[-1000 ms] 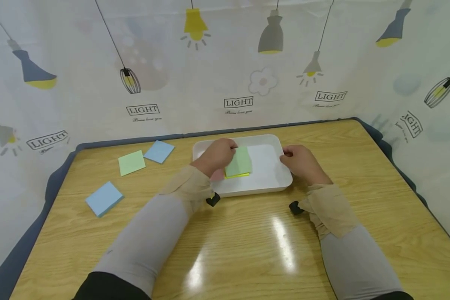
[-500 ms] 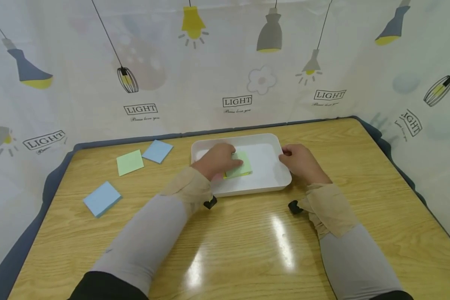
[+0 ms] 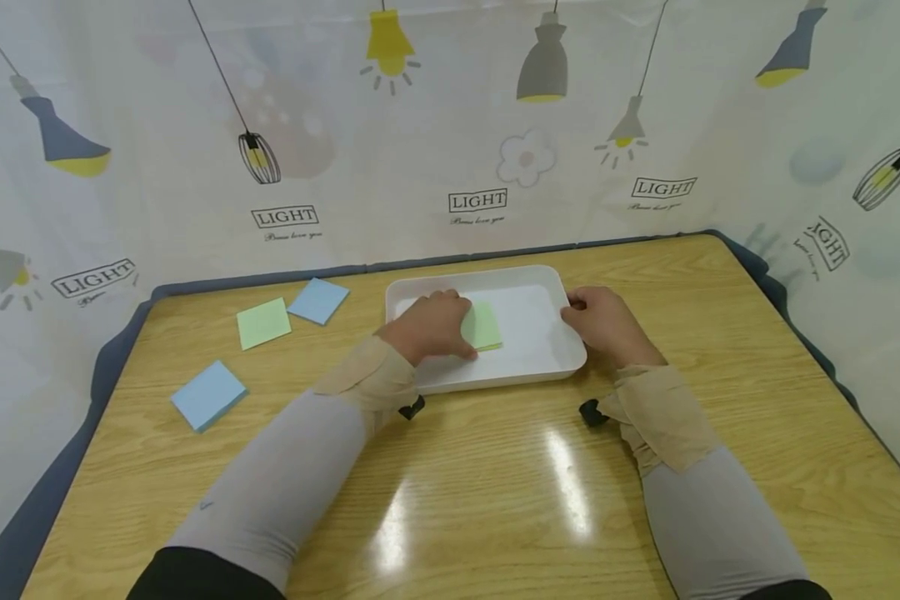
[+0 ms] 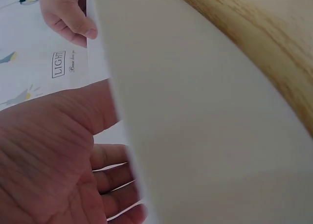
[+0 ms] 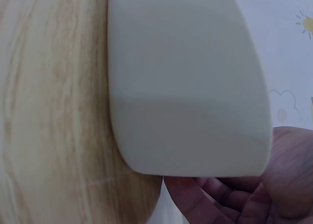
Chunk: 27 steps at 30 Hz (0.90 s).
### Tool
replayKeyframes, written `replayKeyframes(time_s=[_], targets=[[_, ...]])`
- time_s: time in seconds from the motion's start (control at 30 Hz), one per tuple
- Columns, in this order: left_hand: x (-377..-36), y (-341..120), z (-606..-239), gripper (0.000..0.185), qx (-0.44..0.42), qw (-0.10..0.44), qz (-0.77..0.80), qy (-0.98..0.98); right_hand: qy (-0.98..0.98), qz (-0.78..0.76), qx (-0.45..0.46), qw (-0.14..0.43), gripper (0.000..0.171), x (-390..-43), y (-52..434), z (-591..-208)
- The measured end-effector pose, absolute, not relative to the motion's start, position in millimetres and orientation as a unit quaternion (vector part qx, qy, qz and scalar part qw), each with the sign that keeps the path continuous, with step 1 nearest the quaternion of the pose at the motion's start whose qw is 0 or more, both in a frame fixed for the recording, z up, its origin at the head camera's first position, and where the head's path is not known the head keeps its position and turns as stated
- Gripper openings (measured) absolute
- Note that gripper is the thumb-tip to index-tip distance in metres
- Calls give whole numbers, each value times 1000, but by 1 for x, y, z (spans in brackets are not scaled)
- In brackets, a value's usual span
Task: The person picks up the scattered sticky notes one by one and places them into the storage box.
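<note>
A white tray (image 3: 495, 379) sits at the middle of the wooden table. My left hand (image 3: 431, 325) lies inside the tray, fingers flat on a green sticky note (image 3: 484, 325) that tops a small stack with a yellow edge. In the left wrist view my left hand (image 4: 58, 160) shows its palm and straight fingers beside the tray wall (image 4: 205, 111). My right hand (image 3: 603, 325) grips the tray's right rim, its fingers curled over the edge. In the right wrist view my right hand (image 5: 244, 185) sits against the tray's outer wall (image 5: 186, 87).
A green note (image 3: 263, 323), a blue note (image 3: 318, 301) and a thicker blue pad (image 3: 208, 396) lie on the table's left side. A printed curtain (image 3: 480, 167) closes off the back and sides.
My left hand has lowered the lifted green note flat onto the stack and now covers its left part; the pink note is hidden. My right hand has stayed on the rim.
</note>
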<state>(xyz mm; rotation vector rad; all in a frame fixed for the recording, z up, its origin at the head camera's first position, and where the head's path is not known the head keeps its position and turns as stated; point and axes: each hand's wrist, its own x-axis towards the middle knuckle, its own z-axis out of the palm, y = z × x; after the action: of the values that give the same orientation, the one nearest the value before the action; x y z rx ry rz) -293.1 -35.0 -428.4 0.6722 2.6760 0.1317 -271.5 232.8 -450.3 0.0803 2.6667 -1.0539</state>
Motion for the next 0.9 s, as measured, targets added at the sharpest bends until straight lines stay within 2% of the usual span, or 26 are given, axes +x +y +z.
replayKeyframes(time_s=[0.13, 0.27, 0.57, 0.73, 0.9], targets=[[-291, -36, -426, 86, 239, 193, 49, 950, 921, -363, 30, 139, 46, -272, 232, -450], [-289, -39, -424, 94, 242, 193, 57, 949, 921, -362, 32, 143, 46, -272, 232, -450], [-302, -53, -408, 98, 218, 149, 95, 960, 923, -358, 26, 139, 49, -272, 234, -448], [-313, -75, -390, 96, 186, 135, 119, 966, 924, -355, 26, 140, 50, -273, 236, -451], [-328, -117, -385, 91, 134, 130, 159, 970, 921, -360, 25, 144, 50, -274, 234, -451]])
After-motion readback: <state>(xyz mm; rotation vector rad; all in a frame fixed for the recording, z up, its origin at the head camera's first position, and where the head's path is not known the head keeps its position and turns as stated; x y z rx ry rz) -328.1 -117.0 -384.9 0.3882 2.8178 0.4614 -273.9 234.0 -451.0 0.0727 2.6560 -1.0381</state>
